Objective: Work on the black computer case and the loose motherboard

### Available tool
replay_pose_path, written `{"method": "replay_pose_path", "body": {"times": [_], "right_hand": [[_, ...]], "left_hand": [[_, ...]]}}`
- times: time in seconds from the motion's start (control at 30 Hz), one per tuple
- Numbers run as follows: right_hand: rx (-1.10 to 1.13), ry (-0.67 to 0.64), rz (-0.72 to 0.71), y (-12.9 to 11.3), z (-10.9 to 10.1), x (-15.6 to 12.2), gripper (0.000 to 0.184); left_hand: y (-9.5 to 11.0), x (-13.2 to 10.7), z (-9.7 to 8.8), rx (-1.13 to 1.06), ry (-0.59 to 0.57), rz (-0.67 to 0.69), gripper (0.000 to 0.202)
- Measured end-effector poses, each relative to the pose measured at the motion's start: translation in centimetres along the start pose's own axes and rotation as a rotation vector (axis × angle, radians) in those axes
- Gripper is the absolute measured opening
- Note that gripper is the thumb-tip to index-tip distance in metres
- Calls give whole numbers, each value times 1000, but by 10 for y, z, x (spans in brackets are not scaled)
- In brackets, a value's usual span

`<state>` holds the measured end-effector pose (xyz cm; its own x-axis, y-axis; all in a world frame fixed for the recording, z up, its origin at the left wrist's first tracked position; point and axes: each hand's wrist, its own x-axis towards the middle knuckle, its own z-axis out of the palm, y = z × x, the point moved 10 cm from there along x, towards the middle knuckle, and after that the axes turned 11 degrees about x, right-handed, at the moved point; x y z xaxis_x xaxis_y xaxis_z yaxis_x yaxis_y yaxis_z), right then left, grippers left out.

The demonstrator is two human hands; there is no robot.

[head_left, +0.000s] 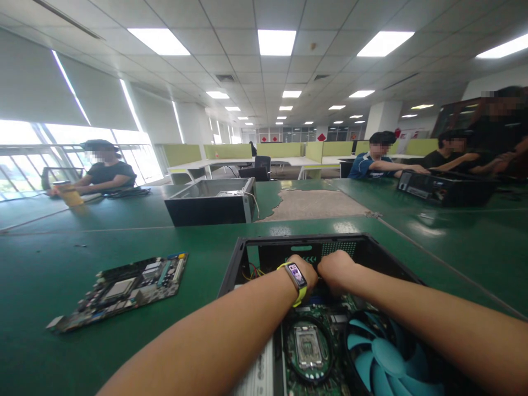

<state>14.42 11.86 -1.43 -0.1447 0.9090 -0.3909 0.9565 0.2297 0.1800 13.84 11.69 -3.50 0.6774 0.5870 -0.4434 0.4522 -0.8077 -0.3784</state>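
Observation:
An open computer case [238,258] lies in front of me, with a motherboard [338,316] inside it. Both my hands reach in toward the far end of the board, close together. My left hand [306,270], with a yellow-strapped smartwatch [295,276] on the wrist, has its fingers bent down out of sight. Beside it, my right hand [336,270] is curled, its fingertips hidden too. What they grip, if anything, I cannot make out. Nearer to me are a CPU socket [307,346] inside a black ring and a teal-bladed fan [385,355].
A loose motherboard [136,291] lies on the green table [198,352] at left. Another case [208,209] stands beyond mine, near a torn patch [317,204] in the table covering. Several people sit or stand around, some by a black case [445,187] at right.

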Motion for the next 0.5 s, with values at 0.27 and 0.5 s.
{"method": "replay_pose_path", "body": {"times": [0.27,0.5], "right_hand": [[33,4,8,1,-5,-5,56],[144,140,-113,-29,-47,-58,40]], "left_hand": [[-2,-2,-1,88,-27,24,63],[-8,-8,-9,10,-76,30,51]]}}
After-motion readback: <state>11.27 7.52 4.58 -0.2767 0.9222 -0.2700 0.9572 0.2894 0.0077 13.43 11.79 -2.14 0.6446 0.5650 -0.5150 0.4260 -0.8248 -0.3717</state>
